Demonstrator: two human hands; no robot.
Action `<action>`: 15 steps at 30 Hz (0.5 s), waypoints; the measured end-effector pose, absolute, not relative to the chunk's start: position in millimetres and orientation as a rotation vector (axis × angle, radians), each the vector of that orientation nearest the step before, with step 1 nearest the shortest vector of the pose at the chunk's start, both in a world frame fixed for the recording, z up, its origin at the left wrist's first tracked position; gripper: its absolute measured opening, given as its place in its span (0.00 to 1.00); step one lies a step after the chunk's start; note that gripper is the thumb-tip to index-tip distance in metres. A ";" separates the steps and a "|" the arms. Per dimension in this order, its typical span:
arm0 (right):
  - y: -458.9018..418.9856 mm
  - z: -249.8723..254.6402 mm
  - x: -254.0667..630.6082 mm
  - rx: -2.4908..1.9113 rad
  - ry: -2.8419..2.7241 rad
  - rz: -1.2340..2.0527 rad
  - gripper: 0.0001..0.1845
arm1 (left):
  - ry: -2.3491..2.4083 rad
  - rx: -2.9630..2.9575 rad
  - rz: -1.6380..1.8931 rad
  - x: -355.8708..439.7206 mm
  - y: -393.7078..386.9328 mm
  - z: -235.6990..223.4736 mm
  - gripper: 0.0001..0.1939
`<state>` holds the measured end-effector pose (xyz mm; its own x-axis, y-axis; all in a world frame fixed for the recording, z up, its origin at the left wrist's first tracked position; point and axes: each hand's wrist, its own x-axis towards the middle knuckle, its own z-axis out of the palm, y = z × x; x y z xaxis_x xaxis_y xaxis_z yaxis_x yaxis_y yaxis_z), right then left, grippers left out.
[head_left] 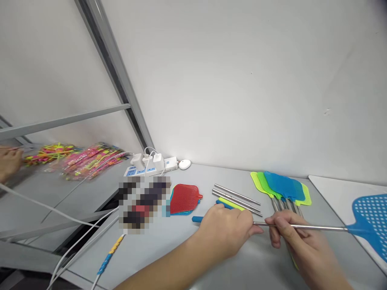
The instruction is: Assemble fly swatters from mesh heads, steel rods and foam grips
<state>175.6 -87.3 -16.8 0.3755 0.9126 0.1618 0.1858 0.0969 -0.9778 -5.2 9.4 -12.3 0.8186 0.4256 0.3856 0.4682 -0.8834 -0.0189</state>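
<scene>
A blue fly swatter (370,221) with a metal rod lies across both hands, its perforated head at the far right. My left hand (225,229) is wrapped round its blue handle, whose end sticks out on the left. My right hand (298,235) pinches the metal rod between thumb and fingers. Behind my left hand lie several bare metal rods (237,194) and a yellow-green handle (231,203). Red swatter heads (185,198), with blue ones beneath, lie further left. Beyond my right hand rests a pile of swatters (284,187) in blue, green and yellow.
A power strip (171,164) with white chargers (159,162) stands by the wall, beside a white round object (184,164). White cables cross the left side. Bagged colourful items (90,161) lie on the neighbouring table, near another person's hand (9,161). A blurred-out patch (145,205) hides something.
</scene>
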 end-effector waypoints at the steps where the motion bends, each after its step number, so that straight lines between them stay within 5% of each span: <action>1: -85.9 -15.8 180.4 -1.346 -1.004 0.749 0.19 | -0.733 -2.877 -0.557 -7.4 14.1 -11.1 0.21; 15: -71.1 -10.6 204.7 -1.152 -0.719 0.874 0.14 | -0.766 -2.817 -0.554 -22.8 35.2 0.0 0.18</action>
